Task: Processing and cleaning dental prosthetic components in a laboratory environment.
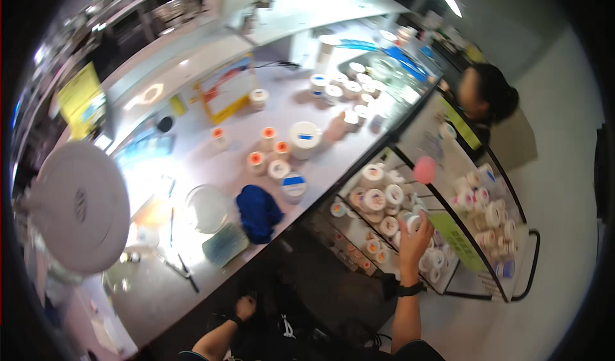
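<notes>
My right hand (pixel 415 242) reaches over the tiered cart at the right, its fingers curled round a small white-lidded jar (pixel 410 222). Around it on the cart's shelf stand several more white jars (pixel 375 199), with marks on their lids. Low in front of my body is my left hand (pixel 245 308), off the table; its fingers are too dark and blurred to make out. On the table's near edge, nearest to that hand, lie a crumpled dark blue cloth (pixel 257 213) and a grey-green sponge-like block (pixel 225 244).
The white table (pixel 224 146) carries orange-marked jars (pixel 256 161), a large white tub (pixel 305 139) and more jars at the back. A round white lamp head (pixel 82 207) hangs at left. Black rails frame the cart (pixel 533 265). A person (pixel 490 95) is beyond it.
</notes>
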Action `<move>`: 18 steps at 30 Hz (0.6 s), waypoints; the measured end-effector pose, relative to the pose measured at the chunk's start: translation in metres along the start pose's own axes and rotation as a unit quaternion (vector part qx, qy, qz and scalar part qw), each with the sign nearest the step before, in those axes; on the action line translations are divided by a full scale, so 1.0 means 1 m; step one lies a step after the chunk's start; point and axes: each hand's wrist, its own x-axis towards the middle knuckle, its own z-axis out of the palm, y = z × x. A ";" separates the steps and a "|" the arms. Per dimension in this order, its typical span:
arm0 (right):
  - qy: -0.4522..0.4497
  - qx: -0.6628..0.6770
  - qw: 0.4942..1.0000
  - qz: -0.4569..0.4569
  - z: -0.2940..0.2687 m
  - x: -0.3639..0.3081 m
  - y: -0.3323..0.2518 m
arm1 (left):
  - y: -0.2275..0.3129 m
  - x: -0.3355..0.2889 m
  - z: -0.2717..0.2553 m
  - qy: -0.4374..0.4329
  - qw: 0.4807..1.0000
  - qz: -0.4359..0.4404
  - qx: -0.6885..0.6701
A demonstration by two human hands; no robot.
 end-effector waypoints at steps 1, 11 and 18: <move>-0.061 -0.020 0.998 0.001 -0.003 0.005 -0.001 | -0.005 -0.015 -0.016 0.027 0.999 -0.030 -0.008; -0.333 0.245 0.832 -0.370 0.066 -0.069 -0.176 | 0.037 -0.142 -0.081 0.237 0.909 -0.040 -0.341; -0.250 0.138 0.856 -0.430 0.175 -0.103 -0.247 | 0.094 -0.165 -0.156 0.526 0.803 0.009 -0.279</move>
